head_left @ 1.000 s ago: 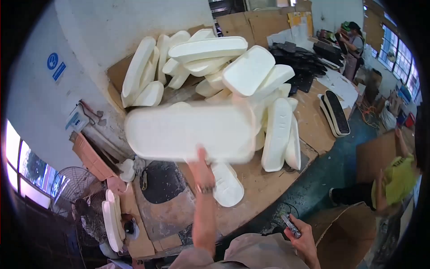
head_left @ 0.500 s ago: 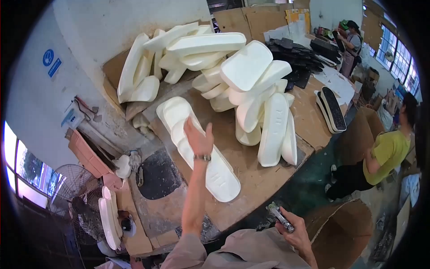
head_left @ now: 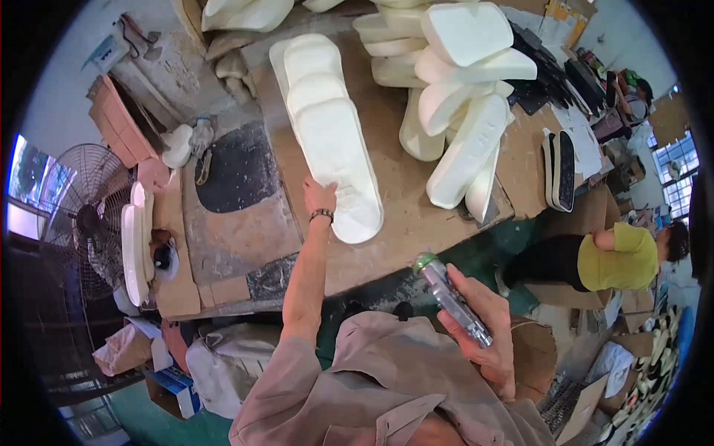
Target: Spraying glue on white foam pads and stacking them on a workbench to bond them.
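A long white moulded foam piece (head_left: 327,137), rounded at the ends and stepped along its top, lies on the cardboard-covered bench in front of me. Another white edge shows beneath it. My left hand (head_left: 320,199) grips its left edge close to the near end, thumb on top; the other fingertips are partly hidden. Off the bench's front edge, my right hand (head_left: 483,320) is wrapped round a silver hand-held tool (head_left: 457,308) with a green round end. The tool tilts up and away to the left, apart from the foam.
More white foam pieces (head_left: 465,149) are heaped at the back right, beside black parts (head_left: 532,74). A caged fan (head_left: 85,215) and upright white pieces (head_left: 136,245) stand left. A person in a yellow top (head_left: 617,256) stands right, near an open carton (head_left: 535,357).
My left hand has gone from open above the middle of the foam piece to its near end. My view has tipped down toward my body. The right hand keeps hold of the tool.
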The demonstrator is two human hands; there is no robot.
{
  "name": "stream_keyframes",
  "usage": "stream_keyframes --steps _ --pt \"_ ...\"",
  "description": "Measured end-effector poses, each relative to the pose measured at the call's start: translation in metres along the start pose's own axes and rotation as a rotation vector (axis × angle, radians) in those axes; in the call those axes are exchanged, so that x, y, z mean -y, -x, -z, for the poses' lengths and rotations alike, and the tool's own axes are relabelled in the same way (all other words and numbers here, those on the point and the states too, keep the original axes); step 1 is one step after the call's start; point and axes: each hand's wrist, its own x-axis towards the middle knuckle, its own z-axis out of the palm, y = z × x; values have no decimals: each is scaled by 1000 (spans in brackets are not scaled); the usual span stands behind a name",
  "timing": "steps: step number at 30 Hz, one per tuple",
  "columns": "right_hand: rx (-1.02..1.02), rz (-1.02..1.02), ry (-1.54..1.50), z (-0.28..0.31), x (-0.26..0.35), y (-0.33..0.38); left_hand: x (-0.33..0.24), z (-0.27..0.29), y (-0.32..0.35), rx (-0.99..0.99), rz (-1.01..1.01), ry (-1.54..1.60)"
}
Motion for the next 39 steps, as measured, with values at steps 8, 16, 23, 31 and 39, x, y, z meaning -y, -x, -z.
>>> stream_keyframes --steps 8,16,23,31,39 --pt "-8 15 59 9 8 6 5 -4 4 -7 -35 -19" --pt "-29 1 9 11 -5 10 9 -5 3 -37 -63 -10" --pt "-154 -164 39 22 -6 22 9 -7 5 -47 -102 -6" --pt "-131 -135 -23 29 -5 40 13 -13 3 -34 -71 -16" --pt "-161 -150 -31 37 -17 63 58 5 -52 309 -113 25"
